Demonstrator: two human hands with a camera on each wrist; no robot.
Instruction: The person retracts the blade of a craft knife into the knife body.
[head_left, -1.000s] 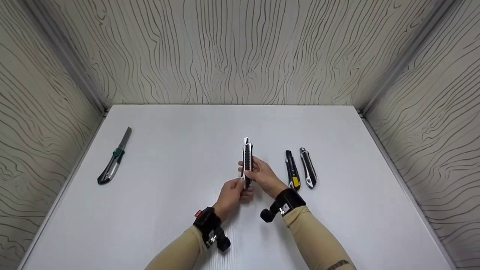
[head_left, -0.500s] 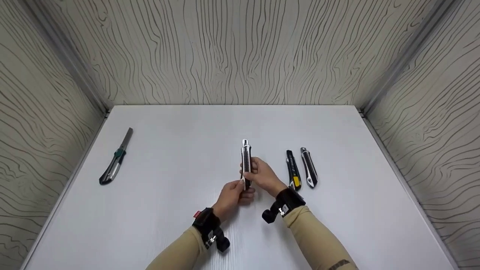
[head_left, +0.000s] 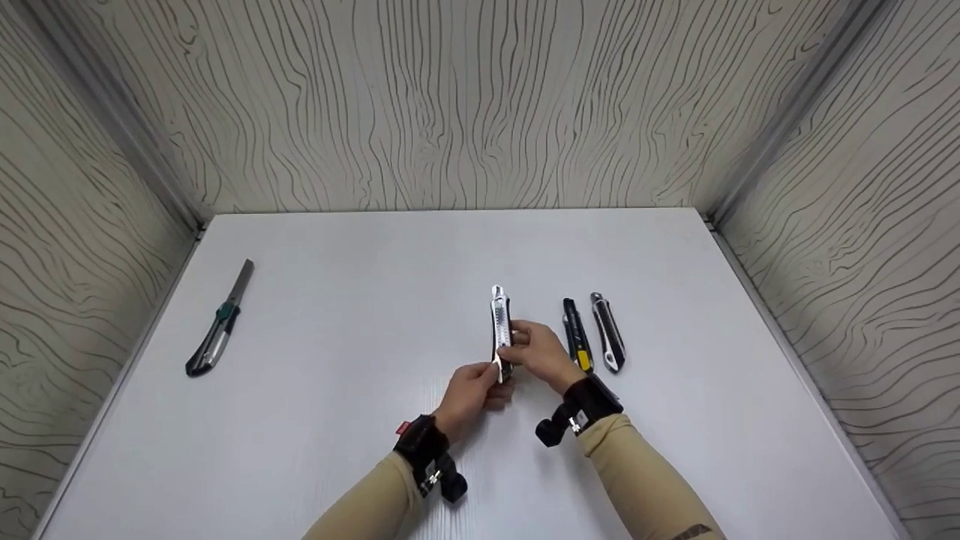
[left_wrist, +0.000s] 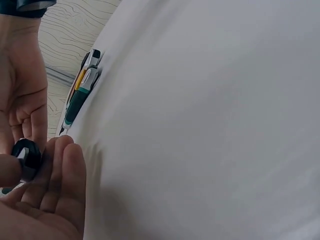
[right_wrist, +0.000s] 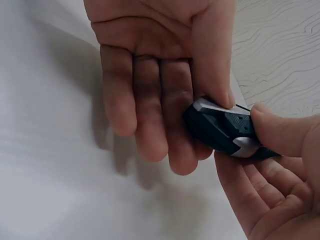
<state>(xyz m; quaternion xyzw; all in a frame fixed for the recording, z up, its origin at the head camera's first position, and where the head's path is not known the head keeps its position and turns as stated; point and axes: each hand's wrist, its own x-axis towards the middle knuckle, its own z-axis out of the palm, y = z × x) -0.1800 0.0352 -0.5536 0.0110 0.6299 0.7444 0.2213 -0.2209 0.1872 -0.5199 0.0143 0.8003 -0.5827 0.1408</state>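
Note:
In the head view, both hands hold a silver and black utility knife (head_left: 501, 321) above the middle of the table, its metal tip pointing away. The left hand (head_left: 466, 396) pinches its near end between thumb and forefinger. Further up the handle, the right hand (head_left: 544, 354) pinches it from the right side. Seen from the right wrist, the knife's dark end (right_wrist: 217, 129) lies between the left hand (right_wrist: 155, 75), its other fingers stretched out, and the right hand (right_wrist: 282, 195). In the left wrist view the knife (left_wrist: 27, 157) appears end-on, partly covered by the left thumb.
To the right on the white table (head_left: 360, 315) lie a black and yellow utility knife (head_left: 577, 335) and a silver and dark one (head_left: 609, 334). A green and black knife (head_left: 216, 330) with its blade extended lies far left. Wood-patterned walls (head_left: 450, 105) stand around the table.
The knife has turned slightly in the hands, and a brighter silver face now shows. Both hands stay on it. The head view has shifted a little.

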